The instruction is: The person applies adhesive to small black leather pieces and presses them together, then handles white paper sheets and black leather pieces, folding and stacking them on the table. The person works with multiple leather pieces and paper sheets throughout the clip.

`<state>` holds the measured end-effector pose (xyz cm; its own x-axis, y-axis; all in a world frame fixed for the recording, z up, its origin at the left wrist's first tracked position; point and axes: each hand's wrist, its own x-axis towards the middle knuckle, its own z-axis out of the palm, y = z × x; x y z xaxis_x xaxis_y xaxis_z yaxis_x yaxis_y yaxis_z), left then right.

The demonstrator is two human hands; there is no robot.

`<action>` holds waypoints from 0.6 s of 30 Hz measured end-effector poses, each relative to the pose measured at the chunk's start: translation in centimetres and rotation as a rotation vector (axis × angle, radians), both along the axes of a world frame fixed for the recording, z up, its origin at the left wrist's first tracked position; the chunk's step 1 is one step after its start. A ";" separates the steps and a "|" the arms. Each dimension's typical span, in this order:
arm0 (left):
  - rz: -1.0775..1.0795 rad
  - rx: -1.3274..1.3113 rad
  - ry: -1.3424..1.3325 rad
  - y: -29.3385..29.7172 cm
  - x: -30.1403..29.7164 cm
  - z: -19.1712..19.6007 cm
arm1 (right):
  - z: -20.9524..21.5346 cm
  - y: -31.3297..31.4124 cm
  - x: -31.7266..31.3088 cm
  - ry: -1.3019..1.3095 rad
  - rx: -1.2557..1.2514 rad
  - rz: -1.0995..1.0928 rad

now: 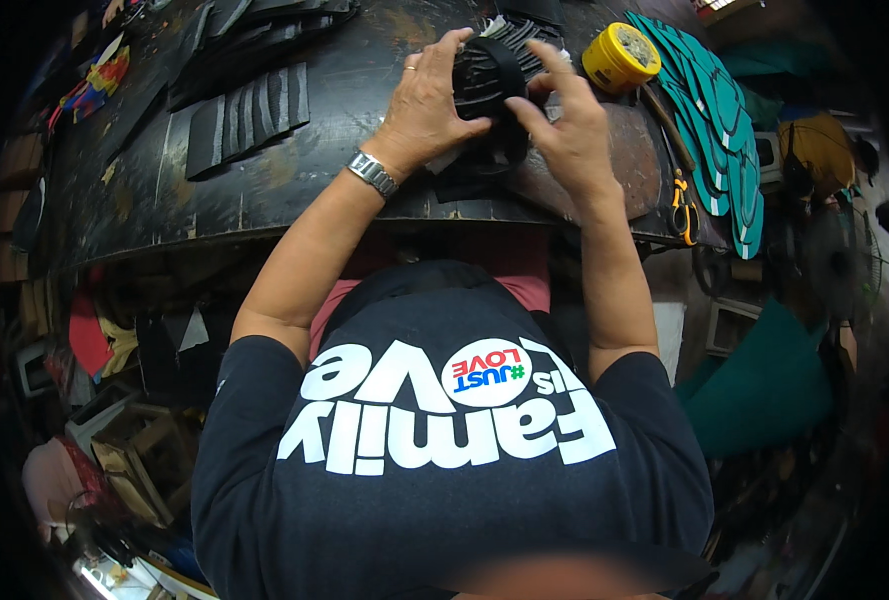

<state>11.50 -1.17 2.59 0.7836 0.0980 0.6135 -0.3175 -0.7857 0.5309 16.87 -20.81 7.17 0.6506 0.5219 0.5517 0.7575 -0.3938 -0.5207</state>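
Both hands, left hand (427, 100) and right hand (565, 125), clasp a ribbed black rubber piece (487, 85) between them, directly ahead above the dark worktop (295, 190).

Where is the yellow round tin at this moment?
In the head view the yellow round tin stands on the dark workbench at upper right, just beyond the right hand, beside the fan of teal cut pieces.

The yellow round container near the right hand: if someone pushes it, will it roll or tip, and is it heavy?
The yellow round container rests on its flat base on the dark worktable, so a push would probably slide it rather than roll it. It looks low and wide, so tipping seems unlikely. Its weight cannot be told; it appears to be plastic, so perhaps light.
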 end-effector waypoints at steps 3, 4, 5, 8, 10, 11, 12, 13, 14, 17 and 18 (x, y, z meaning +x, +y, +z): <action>0.007 -0.014 0.003 0.0 -0.3 -0.2 | -0.1 2.0 0.5 -0.275 -0.049 -0.010; 0.003 -0.021 0.001 -0.1 -0.3 -0.2 | 0.0 2.3 0.7 -0.225 -0.037 0.002; 0.001 -0.013 -0.011 -0.1 -0.4 -0.3 | 0.0 2.3 0.9 -0.174 -0.027 0.011; -0.009 0.021 -0.057 -0.3 -0.2 -0.4 | 0.0 1.7 2.0 0.110 0.239 0.116; -0.022 0.055 -0.084 -0.5 -0.1 -0.4 | 0.6 0.9 4.0 0.223 0.337 0.205; -0.018 0.060 -0.078 -0.6 -0.1 -0.4 | 0.7 1.0 4.9 0.447 0.455 0.262; -0.014 0.066 -0.074 -0.8 -0.1 -0.4 | 1.0 1.0 5.8 0.670 0.573 0.318; -0.007 0.077 -0.070 -0.9 -0.1 -0.4 | 1.5 1.0 6.5 0.855 0.705 0.506; -0.008 0.079 -0.076 -0.9 -0.1 -0.3 | 2.0 1.3 7.1 1.029 0.791 0.551; 0.001 0.073 -0.071 -1.1 -0.2 -0.2 | 4.7 2.1 8.6 1.459 0.958 0.661; 0.012 0.055 -0.058 -1.1 -0.2 -0.2 | 5.8 2.4 9.1 1.402 0.947 0.690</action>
<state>11.28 -2.28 2.41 0.7456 0.0723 0.6624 -0.3367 -0.8170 0.4682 25.92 -18.41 12.94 0.6685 0.7386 0.0872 -0.5034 0.5357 -0.6779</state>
